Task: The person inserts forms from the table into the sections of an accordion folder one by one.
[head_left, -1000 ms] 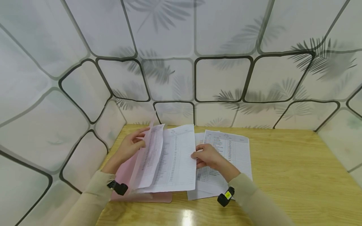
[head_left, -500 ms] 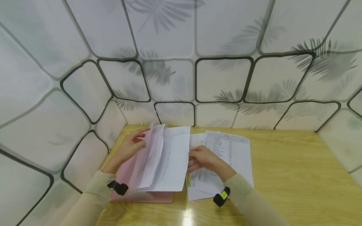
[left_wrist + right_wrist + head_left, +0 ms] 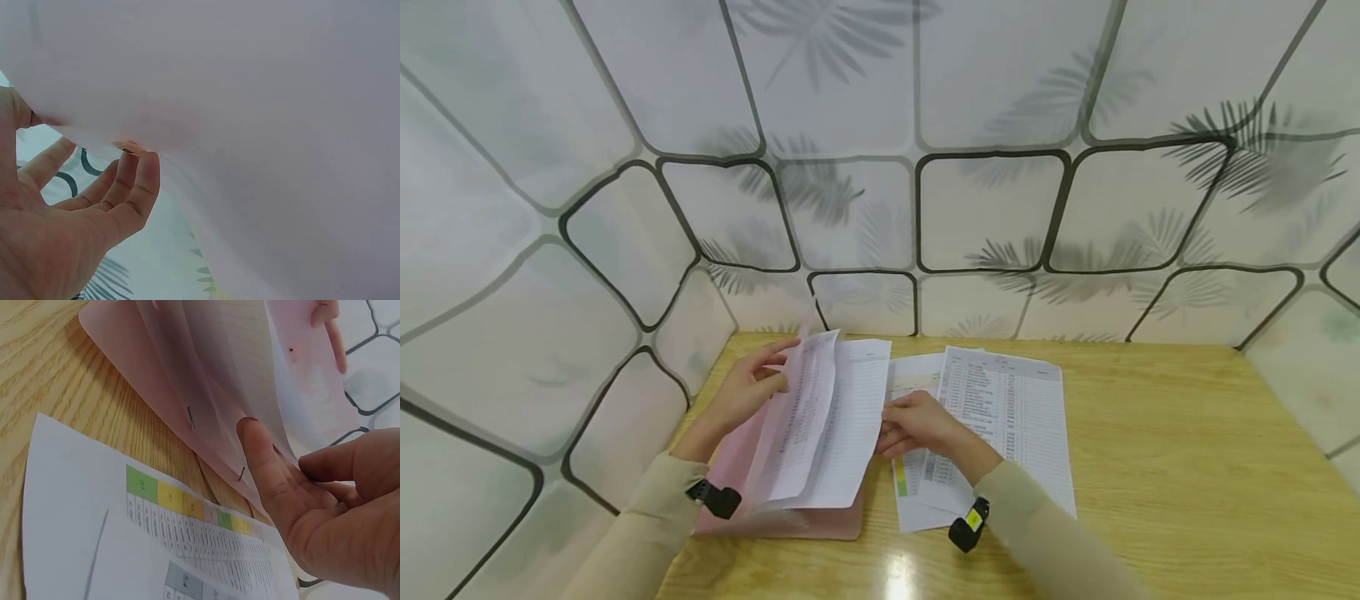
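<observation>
Along left edge of table (image 3: 1172, 433): pink folder (image 3: 829, 524), open. Left hand (image 3: 745, 389) pinches raised cover (image 3: 262, 94); right hand (image 3: 919, 423) pinches right edge of white sheet (image 3: 856, 417). Printed sheets (image 3: 1030, 425) (2 visible, overlapping) lie right of folder, near back edge.

— How is the head view lit?
— Evenly; white glare is thrown by the glossy yellow wooden tabletop (image 3: 1172, 467), and the white grey-patterned wall (image 3: 865, 208) is stretched at the corners.
— The wrist views?
— At left, the broad pale-pink sheet (image 3: 281, 119) is dimmed and softened; at right, shadow is cast beside the round-cornered pink folder (image 3: 112, 330).
</observation>
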Tool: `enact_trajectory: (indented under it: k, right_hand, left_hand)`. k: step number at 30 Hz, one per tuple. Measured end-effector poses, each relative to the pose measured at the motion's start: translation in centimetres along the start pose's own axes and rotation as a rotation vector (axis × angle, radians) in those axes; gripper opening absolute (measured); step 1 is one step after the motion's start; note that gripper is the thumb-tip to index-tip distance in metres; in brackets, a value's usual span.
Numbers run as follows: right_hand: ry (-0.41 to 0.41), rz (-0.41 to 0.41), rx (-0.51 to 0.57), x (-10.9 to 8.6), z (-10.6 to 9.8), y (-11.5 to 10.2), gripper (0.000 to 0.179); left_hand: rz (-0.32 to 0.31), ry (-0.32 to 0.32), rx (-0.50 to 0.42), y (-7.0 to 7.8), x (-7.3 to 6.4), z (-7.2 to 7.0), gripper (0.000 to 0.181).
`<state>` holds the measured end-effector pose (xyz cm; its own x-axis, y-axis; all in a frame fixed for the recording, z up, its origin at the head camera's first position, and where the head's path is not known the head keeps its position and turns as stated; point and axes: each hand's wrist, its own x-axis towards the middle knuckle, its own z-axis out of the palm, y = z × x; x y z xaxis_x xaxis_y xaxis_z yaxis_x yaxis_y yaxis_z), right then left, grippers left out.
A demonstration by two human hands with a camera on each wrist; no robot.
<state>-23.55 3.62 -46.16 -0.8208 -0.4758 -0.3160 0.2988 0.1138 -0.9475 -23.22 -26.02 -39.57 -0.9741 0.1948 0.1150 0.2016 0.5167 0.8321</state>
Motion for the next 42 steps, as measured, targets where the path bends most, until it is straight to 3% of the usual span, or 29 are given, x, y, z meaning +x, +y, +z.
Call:
enact_trajectory:
  k: [17,25,33,42]
  right_hand:
    - [0.072,-0.002,0.016,1.0,2.8,0.1,0.028]
    - [0.110,-0.035,0.085,1.5,4.0,0.5,0.031]
    - [0.103,0.027,0.191,1.9,4.7,0.7,0.022]
    - [0.139,0.011,0.230,2.1,5.4,0.7,0.016]
  left_hand:
    - [0.007,0.002,-0.011,0.1,0.0,0.0,0.064]
    - [0.016,0.000,-0.010,0.1,0.0,0.0,0.064]
    - [0.023,0.008,-0.004,0.0,0.0,-0.1,0.062]
    - [0.029,0.009,-0.018,-0.1,0.0,-0.1,0.063]
